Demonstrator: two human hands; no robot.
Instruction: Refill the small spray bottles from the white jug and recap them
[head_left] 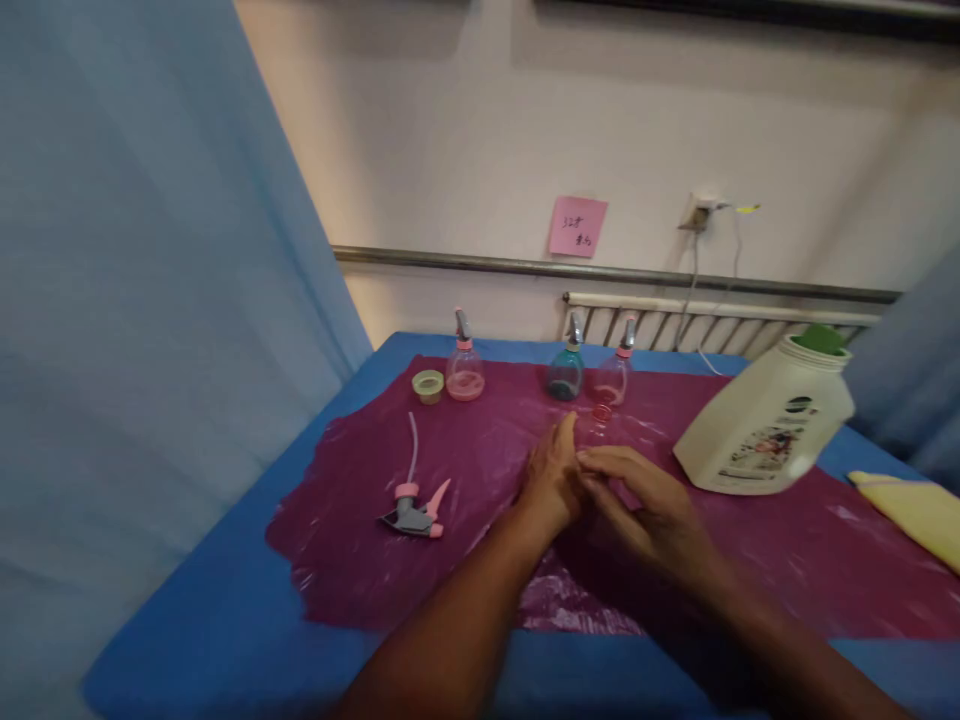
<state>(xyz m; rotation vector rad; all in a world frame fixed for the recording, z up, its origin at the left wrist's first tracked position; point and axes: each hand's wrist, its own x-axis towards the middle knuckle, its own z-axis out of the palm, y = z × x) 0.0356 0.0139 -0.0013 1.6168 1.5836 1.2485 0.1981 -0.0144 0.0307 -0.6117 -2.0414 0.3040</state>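
Note:
My left hand is above the purple plastic sheet, thumb raised, its other fingers mostly hidden. Close against its palm side are the stretched fingertips of my right hand; a gap shows between that hand's finger and thumb. Just beyond both hands stands a clear bottle with a red rim and no spray head, its lower part hidden; whether my left hand touches it I cannot tell. To the left, a loose grey and pink trigger spray head lies with its tube pointing away from me.
Behind stand a pink-liquid spray bottle, a teal spray bottle and another pink one. A pale green round container is at left. A large white jug with green cap stands right, near a yellow cloth. Blue curtain hangs left.

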